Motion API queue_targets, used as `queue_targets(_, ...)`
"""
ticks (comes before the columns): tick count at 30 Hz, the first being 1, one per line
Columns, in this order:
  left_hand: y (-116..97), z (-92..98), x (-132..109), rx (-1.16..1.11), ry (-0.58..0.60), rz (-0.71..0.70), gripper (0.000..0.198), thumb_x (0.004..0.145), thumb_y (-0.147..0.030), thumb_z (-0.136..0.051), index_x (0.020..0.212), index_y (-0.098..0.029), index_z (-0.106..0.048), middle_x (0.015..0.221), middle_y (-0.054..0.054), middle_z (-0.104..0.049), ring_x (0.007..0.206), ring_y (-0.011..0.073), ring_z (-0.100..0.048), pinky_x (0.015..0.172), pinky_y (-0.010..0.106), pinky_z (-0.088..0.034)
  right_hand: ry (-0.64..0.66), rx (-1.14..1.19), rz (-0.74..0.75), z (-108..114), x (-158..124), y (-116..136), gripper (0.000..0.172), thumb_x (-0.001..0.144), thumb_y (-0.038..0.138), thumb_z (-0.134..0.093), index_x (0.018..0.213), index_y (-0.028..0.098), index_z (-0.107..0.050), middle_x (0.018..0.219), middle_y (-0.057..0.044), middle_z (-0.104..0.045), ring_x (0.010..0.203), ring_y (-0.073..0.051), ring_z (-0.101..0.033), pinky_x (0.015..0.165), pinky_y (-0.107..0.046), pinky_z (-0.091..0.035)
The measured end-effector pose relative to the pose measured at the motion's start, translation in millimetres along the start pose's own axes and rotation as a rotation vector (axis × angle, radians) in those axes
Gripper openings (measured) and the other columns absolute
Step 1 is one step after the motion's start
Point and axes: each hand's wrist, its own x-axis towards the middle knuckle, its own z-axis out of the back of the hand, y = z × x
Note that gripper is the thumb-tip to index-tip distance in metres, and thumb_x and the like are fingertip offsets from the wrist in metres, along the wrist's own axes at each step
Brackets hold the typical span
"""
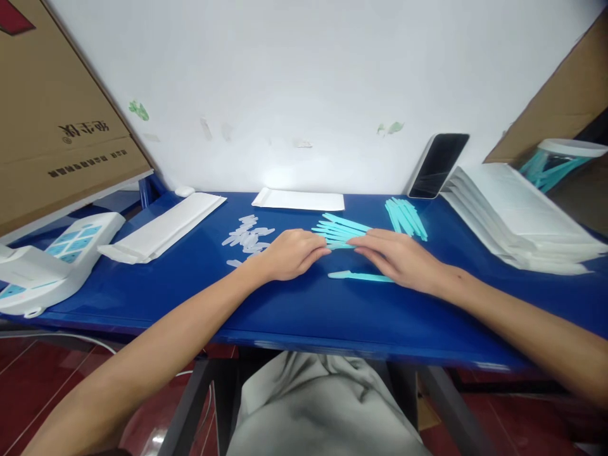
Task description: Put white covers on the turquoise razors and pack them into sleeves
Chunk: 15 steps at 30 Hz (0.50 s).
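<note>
Between my two hands lies a turquoise eyebrow razor [338,245], held level just above the table. My left hand [295,254] is closed in a pinch at its left end; whether a clear cap is also in those fingers is hidden. At the other end, my right hand [396,256] is closed on the razor. Just behind the hands, several turquoise razors [338,226] lie fanned out. A single razor [360,276] rests in front, partly under my right hand. Small clear plastic caps [246,235] are scattered to the left of my left hand.
Another bunch of turquoise razors [405,217] lies at the right. White packets [299,199] sit by the wall, with a stack of white envelopes [527,215] at far right. A phone [439,166] leans on the wall. A white power strip [71,253] is at left on the blue table [285,316].
</note>
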Motion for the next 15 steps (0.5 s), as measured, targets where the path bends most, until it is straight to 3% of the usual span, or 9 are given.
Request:
queue_targets(4,-4.6,-2.2,1.3,0.016,0.017,-0.004,0.043,0.109,-0.037,-0.03,0.081,-0.018,-0.056,0.076,0.005,-0.064,0.068,0.0177,-0.059,0.068,0.031,-0.039,0.008,0.064,-0.008,-3.8,-0.5,1.9,0.032,0.105,0.031,-0.042,0.122,0.02,-0.067,0.102,-0.011,-0.074,0.09,-0.024,-0.069,0.079,-0.037,-0.054)
queue_targets(8,1.6,13.4,4.9,0.064,0.034,-0.023,0.044,0.109,-0.038,-0.03,0.086,-0.018,-0.061,0.078,0.006,-0.067,0.071,0.0189,-0.061,0.068,0.032,-0.04,0.002,0.087,-0.041,2.1,3.6,5.4,0.032,0.105,0.032,-0.042,0.118,0.02,-0.069,0.102,-0.011,-0.068,0.087,-0.024,-0.067,0.077,-0.037,-0.054)
queue_targets(12,30.5,35.0,-5.2,0.16,-0.053,0.1,0.043,0.106,-0.038,-0.034,0.092,-0.016,-0.067,0.087,0.009,-0.071,0.081,0.0222,-0.063,0.075,0.034,-0.043,0.075,0.083,-0.024,8.6,3.6,4.3,0.035,0.105,0.031,-0.039,0.113,0.019,-0.071,0.097,-0.011,-0.065,0.085,-0.023,-0.066,0.073,-0.036,-0.055)
queue_targets(15,57.7,49.8,-22.1,0.277,-0.008,0.26,0.04,0.103,-0.035,-0.038,0.089,-0.016,-0.07,0.084,0.011,-0.071,0.08,0.0242,-0.063,0.071,0.034,-0.043,0.136,0.078,-0.028,10.3,1.4,1.5,0.034,0.103,0.029,-0.041,0.113,0.02,-0.072,0.099,-0.011,-0.069,0.088,-0.024,-0.069,0.074,-0.037,-0.055)
